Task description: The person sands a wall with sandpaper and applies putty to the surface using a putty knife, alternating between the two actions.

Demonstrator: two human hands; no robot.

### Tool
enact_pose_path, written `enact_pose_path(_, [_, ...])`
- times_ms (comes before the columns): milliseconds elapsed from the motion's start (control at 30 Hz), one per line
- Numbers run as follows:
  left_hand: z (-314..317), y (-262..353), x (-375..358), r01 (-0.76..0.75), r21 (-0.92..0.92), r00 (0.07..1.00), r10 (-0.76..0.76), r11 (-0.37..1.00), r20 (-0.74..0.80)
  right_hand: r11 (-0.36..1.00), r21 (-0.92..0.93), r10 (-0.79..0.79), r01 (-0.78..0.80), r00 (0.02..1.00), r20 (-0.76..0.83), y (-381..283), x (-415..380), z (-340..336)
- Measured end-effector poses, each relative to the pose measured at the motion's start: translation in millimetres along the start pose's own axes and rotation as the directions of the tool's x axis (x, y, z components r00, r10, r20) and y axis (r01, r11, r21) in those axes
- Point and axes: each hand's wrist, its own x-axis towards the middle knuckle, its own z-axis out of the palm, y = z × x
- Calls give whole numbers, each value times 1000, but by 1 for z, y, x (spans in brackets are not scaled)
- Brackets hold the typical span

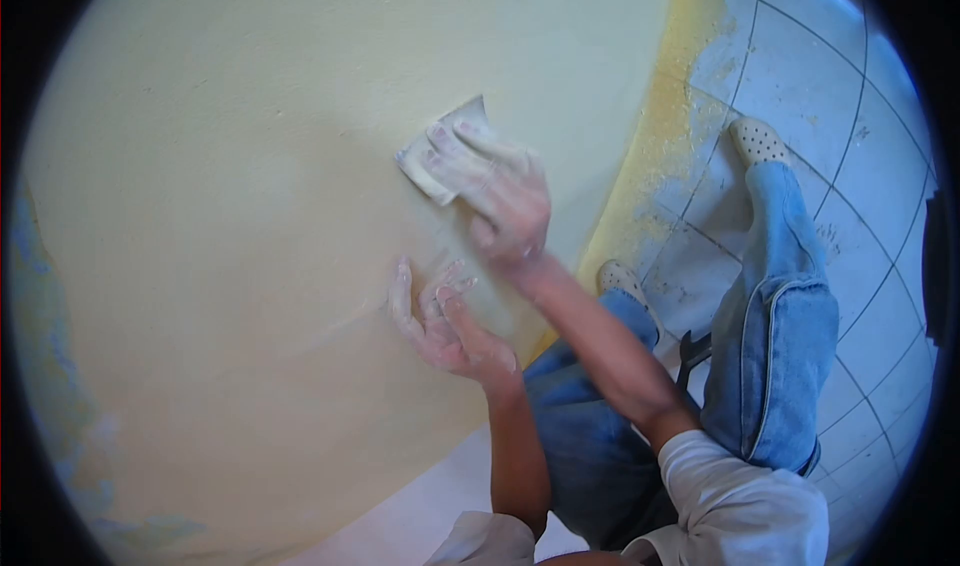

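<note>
A folded piece of sandpaper (468, 116), greyish with a pale turned-over part, lies against a cream-coloured wall (250, 166). Over it my right hand (500, 186) presses with its fingers stretched across the sheet; white dust coats them, and motion slightly blurs this hand. Lower and to the left, my left hand (445, 326) is at the wall surface, dusty too, its fingers apart and half bent with nothing in them. A smoother, lighter streak of wall runs between the two hands.
Along the wall's foot runs a yellow strip (640, 136) strewn with dust and flakes. White floor tiles (790, 56) lie beyond, under my jeans and cream clogs (757, 141). A dark object (692, 351) shows between my legs. Bluish patches (45, 316) mark the wall's left side.
</note>
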Motion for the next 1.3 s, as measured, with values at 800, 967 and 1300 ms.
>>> enact_pose_path(800, [20, 15, 4, 31, -6, 995, -31, 999, 99, 959, -106, 261, -262, 965, -22, 21, -3, -11])
enact_pose_path(967, [15, 20, 4, 49, -36, 996, -46, 998, 80, 955, -96, 267, -279, 956, -121, 50, 18, -14])
enact_pose_path(1300, [-16, 1, 9, 60, -227, 998, -60, 972, 7, 944, -57, -313, 326, 935, 165, -26, 48, 11])
